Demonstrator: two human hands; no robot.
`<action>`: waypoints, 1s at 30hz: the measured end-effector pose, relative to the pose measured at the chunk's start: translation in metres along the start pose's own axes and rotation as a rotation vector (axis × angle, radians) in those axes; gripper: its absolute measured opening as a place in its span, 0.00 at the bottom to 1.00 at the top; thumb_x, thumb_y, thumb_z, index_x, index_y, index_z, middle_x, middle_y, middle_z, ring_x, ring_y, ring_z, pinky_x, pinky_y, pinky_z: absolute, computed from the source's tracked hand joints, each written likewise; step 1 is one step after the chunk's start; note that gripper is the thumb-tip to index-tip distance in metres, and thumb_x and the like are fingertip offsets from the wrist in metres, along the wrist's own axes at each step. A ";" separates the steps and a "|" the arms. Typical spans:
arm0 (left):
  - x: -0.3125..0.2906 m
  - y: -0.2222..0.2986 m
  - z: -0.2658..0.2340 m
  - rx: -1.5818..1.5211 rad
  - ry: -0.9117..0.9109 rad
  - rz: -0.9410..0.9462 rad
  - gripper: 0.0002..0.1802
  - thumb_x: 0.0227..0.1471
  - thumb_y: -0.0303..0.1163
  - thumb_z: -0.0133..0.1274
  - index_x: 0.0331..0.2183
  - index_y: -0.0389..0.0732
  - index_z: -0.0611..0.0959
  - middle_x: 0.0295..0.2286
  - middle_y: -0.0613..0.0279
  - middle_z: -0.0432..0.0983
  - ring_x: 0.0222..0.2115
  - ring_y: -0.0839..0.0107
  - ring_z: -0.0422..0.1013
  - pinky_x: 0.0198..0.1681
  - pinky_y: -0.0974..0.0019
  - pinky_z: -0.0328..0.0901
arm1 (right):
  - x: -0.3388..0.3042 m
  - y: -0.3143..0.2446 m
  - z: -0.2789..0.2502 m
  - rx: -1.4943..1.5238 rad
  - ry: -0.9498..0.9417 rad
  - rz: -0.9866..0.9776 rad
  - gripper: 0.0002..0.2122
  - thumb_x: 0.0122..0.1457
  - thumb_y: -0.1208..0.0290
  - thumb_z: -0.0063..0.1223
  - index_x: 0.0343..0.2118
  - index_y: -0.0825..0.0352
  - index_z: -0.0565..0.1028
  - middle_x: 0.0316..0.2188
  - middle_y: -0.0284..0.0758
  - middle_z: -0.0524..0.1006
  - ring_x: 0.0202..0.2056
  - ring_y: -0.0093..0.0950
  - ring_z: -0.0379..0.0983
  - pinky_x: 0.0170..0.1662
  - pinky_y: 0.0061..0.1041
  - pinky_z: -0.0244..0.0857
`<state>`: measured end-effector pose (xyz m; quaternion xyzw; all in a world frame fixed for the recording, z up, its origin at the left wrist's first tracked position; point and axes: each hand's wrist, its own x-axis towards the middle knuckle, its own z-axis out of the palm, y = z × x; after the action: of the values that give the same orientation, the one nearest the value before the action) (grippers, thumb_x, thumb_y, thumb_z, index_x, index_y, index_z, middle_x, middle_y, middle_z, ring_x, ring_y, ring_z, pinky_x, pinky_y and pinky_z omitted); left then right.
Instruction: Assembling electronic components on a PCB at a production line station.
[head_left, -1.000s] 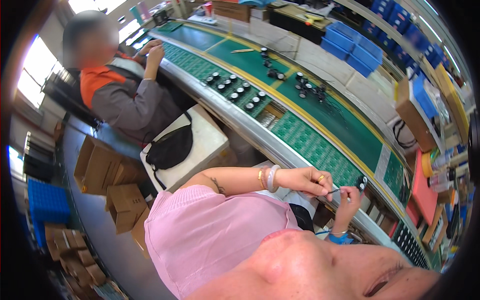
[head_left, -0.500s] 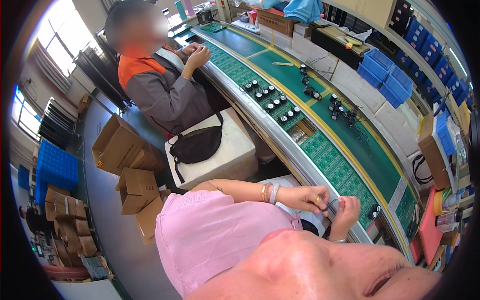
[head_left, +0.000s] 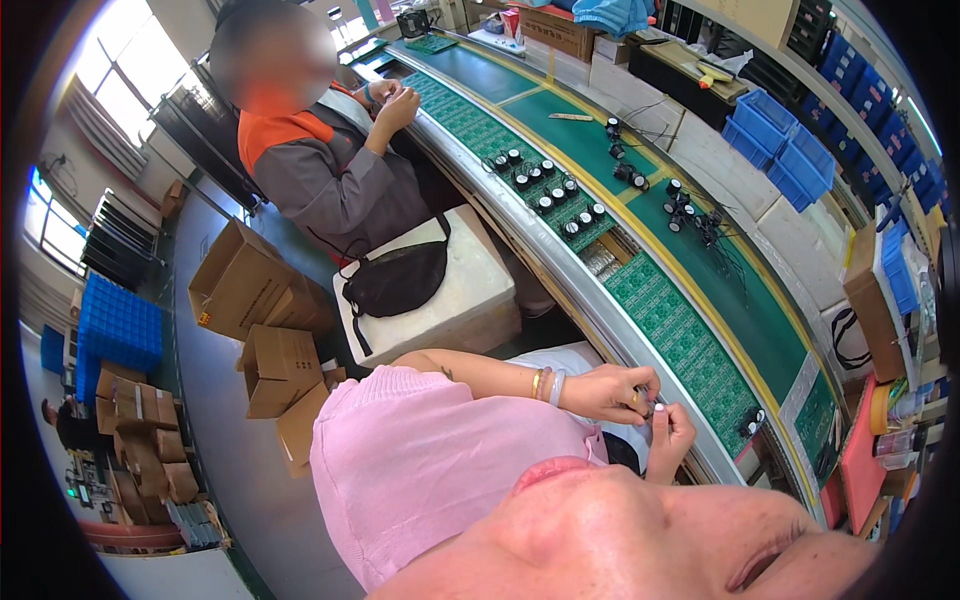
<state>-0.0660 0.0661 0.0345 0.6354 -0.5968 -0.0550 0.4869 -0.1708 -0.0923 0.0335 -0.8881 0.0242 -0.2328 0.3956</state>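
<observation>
My left hand (head_left: 612, 393), with bracelets and a ring, is closed in a pinch at the near edge of the conveyor line. Close against its fingertips is my right hand (head_left: 668, 440), also pinching. Between them they hold a small dark part (head_left: 651, 409); the fingers cover most of it, and its kind is too small to tell. Just beyond my hands, green circuit board panels (head_left: 680, 325) lie in a row along the metal rail (head_left: 560, 258). A black component with wires (head_left: 752, 422) stands on the nearest panel, to the right of my hands.
Several black, white-topped components (head_left: 546, 203) stand on panels farther along. Loose black wired components (head_left: 680, 212) lie on the green belt (head_left: 735, 270). A co-worker (head_left: 340, 170) sits at the far left. A black bag (head_left: 400, 275) rests on a white block (head_left: 440, 325). Blue bins (head_left: 800, 165) stand behind the line.
My right hand has moved left and closed in on my left hand, and the dark part between them is now more covered. The whole view has shifted slightly.
</observation>
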 end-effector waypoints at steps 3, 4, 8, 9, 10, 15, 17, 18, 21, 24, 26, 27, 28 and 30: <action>-0.003 -0.006 0.006 -0.375 0.004 -0.093 0.07 0.49 0.32 0.56 0.27 0.38 0.81 0.36 0.60 0.64 0.30 0.69 0.67 0.34 0.67 0.64 | -0.007 0.011 0.009 0.841 -0.163 0.502 0.10 0.56 0.72 0.50 0.20 0.67 0.66 0.21 0.25 0.66 0.26 0.14 0.61 0.27 0.15 0.55; -0.005 -0.006 0.007 -0.489 0.004 -0.144 0.08 0.50 0.33 0.55 0.27 0.38 0.81 0.36 0.60 0.63 0.33 0.70 0.66 0.37 0.68 0.63 | -0.007 0.008 0.012 0.845 -0.164 0.508 0.10 0.56 0.72 0.50 0.20 0.67 0.66 0.21 0.25 0.66 0.26 0.14 0.61 0.27 0.15 0.55; -0.006 -0.009 0.008 -0.670 0.018 -0.216 0.10 0.52 0.34 0.54 0.29 0.37 0.81 0.37 0.61 0.61 0.37 0.72 0.64 0.42 0.66 0.61 | -0.007 0.001 0.015 0.630 0.064 0.222 0.07 0.54 0.72 0.54 0.30 0.69 0.70 0.28 0.28 0.69 0.27 0.15 0.64 0.30 0.13 0.59; -0.005 -0.009 0.009 -0.700 0.070 -0.244 0.12 0.52 0.38 0.54 0.29 0.38 0.82 0.36 0.61 0.62 0.36 0.71 0.63 0.41 0.68 0.61 | -0.008 -0.004 0.015 0.742 0.022 0.273 0.07 0.53 0.72 0.55 0.31 0.69 0.71 0.28 0.28 0.69 0.29 0.15 0.65 0.32 0.13 0.60; -0.004 -0.009 0.008 -0.703 0.071 -0.243 0.12 0.52 0.38 0.54 0.29 0.38 0.82 0.36 0.61 0.62 0.36 0.71 0.63 0.41 0.68 0.61 | -0.007 -0.007 0.013 0.851 -0.025 0.320 0.08 0.53 0.73 0.56 0.32 0.69 0.72 0.29 0.29 0.70 0.30 0.15 0.66 0.34 0.13 0.61; 0.002 -0.004 -0.009 -0.241 -0.067 -0.139 0.09 0.48 0.35 0.57 0.30 0.40 0.83 0.38 0.59 0.65 0.33 0.66 0.68 0.36 0.65 0.64 | -0.015 -0.007 0.010 0.742 -0.008 0.330 0.07 0.53 0.74 0.56 0.31 0.69 0.72 0.29 0.27 0.70 0.31 0.15 0.67 0.34 0.14 0.62; 0.002 0.001 -0.010 -0.200 -0.076 -0.094 0.09 0.47 0.35 0.57 0.29 0.40 0.83 0.38 0.58 0.65 0.32 0.64 0.68 0.35 0.64 0.65 | -0.014 -0.010 0.010 0.702 -0.022 0.353 0.05 0.53 0.75 0.54 0.29 0.69 0.71 0.26 0.26 0.70 0.30 0.15 0.65 0.34 0.14 0.61; 0.001 0.002 -0.010 -0.157 -0.081 -0.048 0.08 0.46 0.34 0.57 0.29 0.41 0.83 0.38 0.58 0.66 0.31 0.63 0.69 0.34 0.63 0.65 | -0.016 -0.006 0.013 0.703 -0.021 0.355 0.05 0.53 0.75 0.54 0.29 0.69 0.71 0.26 0.26 0.70 0.30 0.15 0.65 0.34 0.14 0.61; -0.001 0.002 -0.008 -0.128 -0.054 -0.017 0.09 0.46 0.35 0.58 0.29 0.40 0.83 0.38 0.57 0.65 0.32 0.63 0.68 0.35 0.64 0.65 | -0.018 0.000 0.020 1.047 -0.059 0.560 0.06 0.55 0.72 0.52 0.27 0.68 0.70 0.24 0.25 0.67 0.29 0.14 0.63 0.35 0.16 0.58; -0.005 -0.001 -0.008 -0.250 -0.041 -0.096 0.08 0.48 0.35 0.57 0.29 0.40 0.83 0.38 0.58 0.65 0.35 0.65 0.67 0.37 0.66 0.64 | -0.011 -0.017 0.025 0.750 0.161 0.442 0.07 0.56 0.70 0.51 0.27 0.68 0.71 0.25 0.28 0.70 0.29 0.20 0.66 0.35 0.20 0.60; -0.009 -0.004 -0.002 -0.418 -0.025 -0.151 0.08 0.49 0.34 0.56 0.28 0.39 0.82 0.39 0.58 0.64 0.36 0.67 0.67 0.39 0.66 0.63 | -0.006 -0.023 0.020 0.429 0.180 0.204 0.07 0.56 0.69 0.50 0.28 0.68 0.71 0.26 0.31 0.71 0.30 0.25 0.67 0.35 0.24 0.61; -0.010 -0.006 0.001 -0.585 -0.009 -0.203 0.08 0.51 0.33 0.55 0.27 0.38 0.81 0.40 0.58 0.63 0.37 0.69 0.66 0.41 0.67 0.63 | -0.004 -0.024 0.018 0.106 0.194 -0.035 0.08 0.57 0.68 0.50 0.29 0.68 0.72 0.27 0.34 0.73 0.31 0.30 0.69 0.36 0.27 0.62; -0.011 -0.008 0.003 -0.589 -0.013 -0.201 0.08 0.51 0.33 0.55 0.27 0.38 0.81 0.40 0.58 0.63 0.37 0.69 0.66 0.41 0.67 0.63 | -0.003 -0.026 0.016 0.102 0.197 -0.032 0.08 0.57 0.68 0.50 0.29 0.68 0.72 0.27 0.34 0.73 0.31 0.30 0.69 0.36 0.27 0.62; -0.013 -0.014 0.006 -0.713 0.027 -0.263 0.09 0.53 0.33 0.53 0.29 0.37 0.81 0.41 0.60 0.62 0.40 0.73 0.63 0.44 0.69 0.61 | -0.003 -0.026 0.014 0.027 0.097 -0.088 0.08 0.56 0.68 0.49 0.32 0.67 0.73 0.30 0.38 0.74 0.33 0.38 0.70 0.37 0.33 0.63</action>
<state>-0.0639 0.0702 0.0151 0.4979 -0.4471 -0.3129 0.6741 -0.1709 -0.0642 0.0432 -0.8707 0.0010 -0.2929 0.3951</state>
